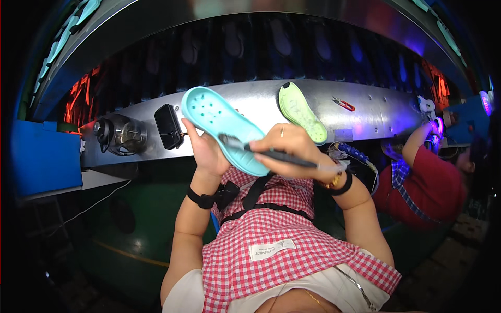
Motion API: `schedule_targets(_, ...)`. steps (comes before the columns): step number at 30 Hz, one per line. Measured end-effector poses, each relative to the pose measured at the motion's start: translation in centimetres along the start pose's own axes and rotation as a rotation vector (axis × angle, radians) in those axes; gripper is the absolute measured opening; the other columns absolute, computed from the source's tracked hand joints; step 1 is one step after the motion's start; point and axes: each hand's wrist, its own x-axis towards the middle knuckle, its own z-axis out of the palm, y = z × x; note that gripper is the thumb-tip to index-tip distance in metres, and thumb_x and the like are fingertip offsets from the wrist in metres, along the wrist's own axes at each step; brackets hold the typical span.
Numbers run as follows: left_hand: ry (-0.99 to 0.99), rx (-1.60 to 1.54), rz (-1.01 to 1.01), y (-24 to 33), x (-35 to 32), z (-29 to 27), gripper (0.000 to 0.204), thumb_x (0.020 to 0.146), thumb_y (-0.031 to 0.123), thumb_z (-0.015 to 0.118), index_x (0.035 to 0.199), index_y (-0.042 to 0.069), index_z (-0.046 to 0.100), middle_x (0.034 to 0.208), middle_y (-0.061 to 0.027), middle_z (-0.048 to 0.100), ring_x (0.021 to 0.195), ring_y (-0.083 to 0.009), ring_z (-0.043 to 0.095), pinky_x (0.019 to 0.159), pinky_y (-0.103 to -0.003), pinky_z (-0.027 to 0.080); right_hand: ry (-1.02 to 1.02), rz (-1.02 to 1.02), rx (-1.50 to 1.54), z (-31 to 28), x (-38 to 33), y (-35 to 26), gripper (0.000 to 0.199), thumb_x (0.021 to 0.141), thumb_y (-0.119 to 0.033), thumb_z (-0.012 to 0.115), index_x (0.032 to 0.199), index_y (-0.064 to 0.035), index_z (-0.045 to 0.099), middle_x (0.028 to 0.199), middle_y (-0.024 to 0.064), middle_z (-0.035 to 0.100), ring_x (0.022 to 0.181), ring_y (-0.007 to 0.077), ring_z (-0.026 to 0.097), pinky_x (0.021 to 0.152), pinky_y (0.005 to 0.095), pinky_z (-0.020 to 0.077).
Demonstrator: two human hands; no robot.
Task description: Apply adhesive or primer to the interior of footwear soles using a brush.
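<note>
A light-blue shoe sole (229,128) with small holes toward its far end lies tilted across my left hand (207,151). The fingers of that hand are under the sole, with the thumb along its left edge. My right hand (289,148) is closed round the dark handle of a brush (234,142), whose head is over the middle of the sole; whether the bristles touch it I cannot tell. On the metal bench beyond my right hand lies a yellow-green sole (301,112) with a black patch at its far tip.
The metal bench (365,117) carries a clear jug with a dark lid (120,135), a black case (168,127) and red-handled snips (344,104). Behind it runs a dark curtained opening. A blue box (47,159) stands left; a co-worker in red (422,182) sits right.
</note>
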Motion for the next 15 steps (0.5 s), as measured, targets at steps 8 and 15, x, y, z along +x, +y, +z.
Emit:
schedule_targets(8, -0.067, 0.092, 0.116, 0.3, 0.0, 1.9, 0.084, 0.077, 0.071, 0.020, 0.122, 0.003, 0.038, 0.102, -0.0170, 0.053, 0.097, -0.0305, 0.051, 0.092, -0.047, 0.036, 0.005, 0.183, 0.145, -2.9, 1.2, -1.3, 0.022, 0.068, 0.002, 0.065, 0.090, -0.0014, 0.065, 0.081, 0.0105, 0.064, 0.072, 0.0156, 0.060, 0.066, 0.0254, 0.0466)
schedule_targets(15, 0.052, 0.037, 0.318, 1.6, 0.4, 3.0, 0.081, 0.074, 0.073, 0.024, 0.122, 0.010, 0.038, 0.105, -0.0140, 0.053, 0.095, -0.0308, 0.054, 0.090, -0.049, 0.040, -0.098, 0.211, 0.437, -2.7, 0.2, -1.7, 0.022, 0.069, -0.007, 0.069, 0.090, -0.0040, 0.065, 0.079, 0.0086, 0.062, 0.075, 0.0145, 0.059, 0.068, 0.0251, 0.0458)
